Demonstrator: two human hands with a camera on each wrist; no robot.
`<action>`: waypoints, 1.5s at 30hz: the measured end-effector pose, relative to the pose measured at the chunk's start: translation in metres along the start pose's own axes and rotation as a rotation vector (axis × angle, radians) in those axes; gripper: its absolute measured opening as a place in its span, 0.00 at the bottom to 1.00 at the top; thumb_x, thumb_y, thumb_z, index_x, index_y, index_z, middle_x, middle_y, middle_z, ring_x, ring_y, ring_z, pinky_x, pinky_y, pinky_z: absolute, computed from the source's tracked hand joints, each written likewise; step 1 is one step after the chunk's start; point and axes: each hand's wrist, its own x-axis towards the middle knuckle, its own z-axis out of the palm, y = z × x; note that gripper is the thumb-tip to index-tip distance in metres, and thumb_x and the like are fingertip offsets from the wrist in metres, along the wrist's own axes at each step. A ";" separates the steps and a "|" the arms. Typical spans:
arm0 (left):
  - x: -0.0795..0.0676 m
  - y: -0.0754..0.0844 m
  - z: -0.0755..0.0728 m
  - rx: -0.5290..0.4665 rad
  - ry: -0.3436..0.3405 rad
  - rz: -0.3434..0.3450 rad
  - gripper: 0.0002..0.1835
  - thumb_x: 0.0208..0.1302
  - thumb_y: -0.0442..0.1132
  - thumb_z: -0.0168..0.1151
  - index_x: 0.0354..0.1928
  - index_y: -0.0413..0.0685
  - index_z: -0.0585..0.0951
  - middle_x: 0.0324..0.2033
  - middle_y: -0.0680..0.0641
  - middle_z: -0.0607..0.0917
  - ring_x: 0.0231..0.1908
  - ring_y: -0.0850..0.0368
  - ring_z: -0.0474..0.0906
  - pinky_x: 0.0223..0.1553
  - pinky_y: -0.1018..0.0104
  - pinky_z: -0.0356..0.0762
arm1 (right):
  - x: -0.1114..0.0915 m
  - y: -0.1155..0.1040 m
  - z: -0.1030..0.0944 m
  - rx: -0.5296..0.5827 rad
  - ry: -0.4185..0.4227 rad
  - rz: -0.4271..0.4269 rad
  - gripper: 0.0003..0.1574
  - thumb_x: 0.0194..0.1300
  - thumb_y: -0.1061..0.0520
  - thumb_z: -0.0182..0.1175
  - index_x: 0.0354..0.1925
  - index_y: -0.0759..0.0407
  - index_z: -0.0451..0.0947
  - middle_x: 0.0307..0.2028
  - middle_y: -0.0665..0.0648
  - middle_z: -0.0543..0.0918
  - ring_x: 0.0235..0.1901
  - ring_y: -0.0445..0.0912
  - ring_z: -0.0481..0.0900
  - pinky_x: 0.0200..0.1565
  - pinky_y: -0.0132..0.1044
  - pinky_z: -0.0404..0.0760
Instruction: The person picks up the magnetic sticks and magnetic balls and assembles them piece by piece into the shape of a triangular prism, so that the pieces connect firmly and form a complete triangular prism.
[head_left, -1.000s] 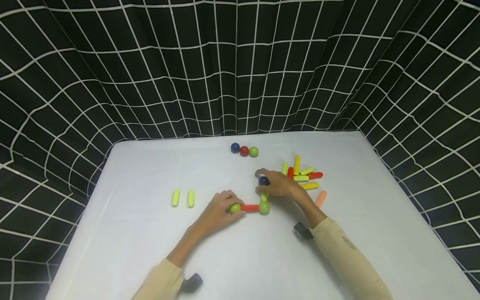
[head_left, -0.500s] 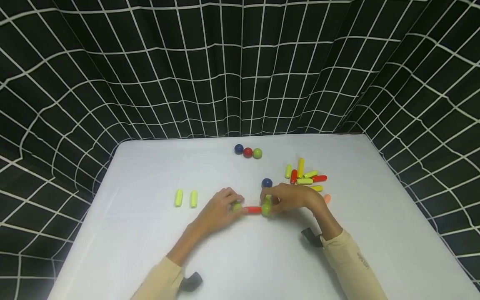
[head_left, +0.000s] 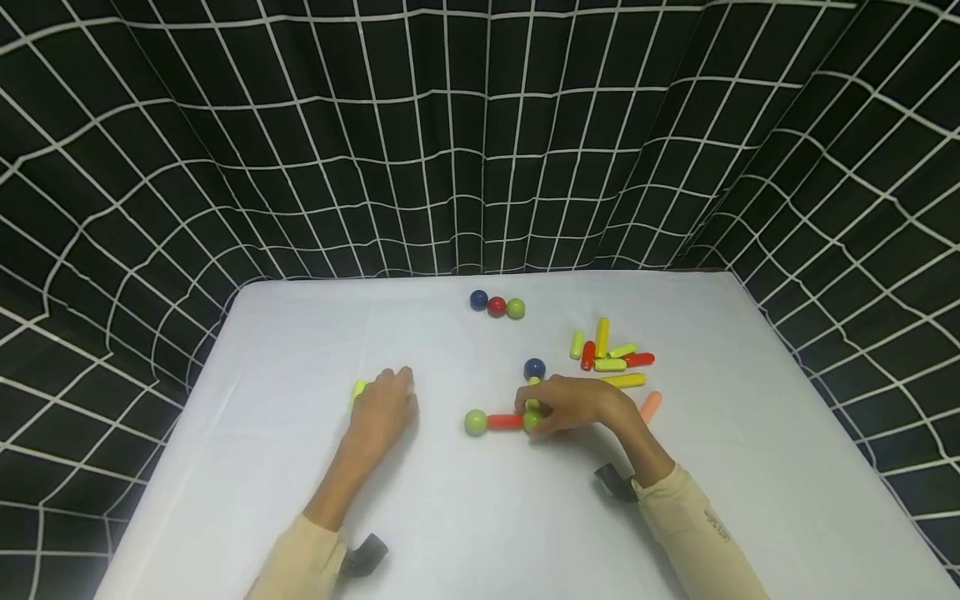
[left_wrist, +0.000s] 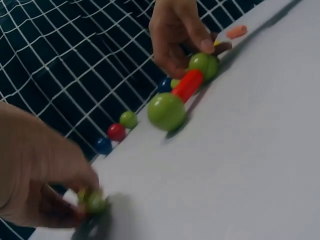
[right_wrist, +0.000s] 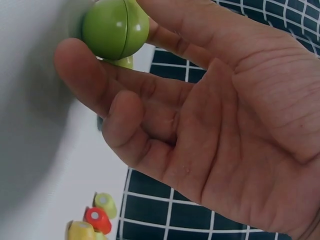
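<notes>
My left hand (head_left: 382, 408) is at the left of the table. In the left wrist view its thumb and fingers pinch a short yellow-green rod (left_wrist: 95, 202), somewhat blurred. A second yellow-green rod (head_left: 359, 389) lies beside that hand, partly covered. My right hand (head_left: 566, 402) grips a green ball (right_wrist: 116, 29) between thumb and fingers. A red rod (head_left: 505, 422) joins this ball to another green ball (head_left: 476, 422) on the left. Beyond the gripped ball, a yellow-green rod (head_left: 534, 387) runs to a blue ball (head_left: 535, 368).
At the back a blue ball (head_left: 478, 300), a red ball (head_left: 497, 307) and a green ball (head_left: 516, 308) sit in a row. Several coloured rods (head_left: 610, 364) lie right of centre, with an orange rod (head_left: 651, 407) nearer. A dark grid curtain (head_left: 420, 167) surrounds the white table (head_left: 465, 517).
My left hand has let go of the left green ball and moved left to the yellow-green rods. My right hand has come from the blue ball down to the corner green ball.
</notes>
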 end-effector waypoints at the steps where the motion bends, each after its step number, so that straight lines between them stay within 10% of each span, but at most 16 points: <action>1: 0.003 0.003 0.002 -0.093 -0.020 -0.010 0.09 0.68 0.32 0.66 0.47 0.35 0.84 0.24 0.44 0.80 0.18 0.58 0.70 0.18 0.71 0.68 | 0.000 0.000 0.000 0.001 0.001 0.002 0.15 0.65 0.53 0.73 0.50 0.45 0.83 0.33 0.49 0.78 0.39 0.45 0.75 0.41 0.37 0.75; 8: 0.022 0.026 0.028 -0.530 -0.109 -0.047 0.18 0.69 0.46 0.70 0.55 0.47 0.84 0.28 0.50 0.85 0.24 0.62 0.75 0.26 0.70 0.74 | 0.002 0.002 -0.001 -0.020 0.025 0.035 0.17 0.65 0.51 0.74 0.51 0.45 0.83 0.36 0.49 0.79 0.42 0.45 0.75 0.43 0.39 0.77; 21: 0.019 0.045 0.037 -0.666 -0.121 -0.168 0.24 0.60 0.45 0.78 0.53 0.45 0.77 0.36 0.48 0.90 0.35 0.58 0.86 0.39 0.63 0.85 | 0.003 0.010 -0.002 0.016 0.046 0.034 0.31 0.64 0.49 0.75 0.62 0.52 0.78 0.35 0.50 0.79 0.39 0.45 0.76 0.44 0.38 0.78; 45: 0.020 0.044 0.062 -0.723 -0.042 0.103 0.14 0.68 0.42 0.71 0.51 0.46 0.87 0.37 0.49 0.90 0.37 0.61 0.85 0.43 0.71 0.84 | 0.002 0.006 -0.002 -0.001 -0.004 -0.090 0.35 0.67 0.52 0.72 0.69 0.53 0.75 0.44 0.51 0.79 0.44 0.44 0.75 0.50 0.40 0.78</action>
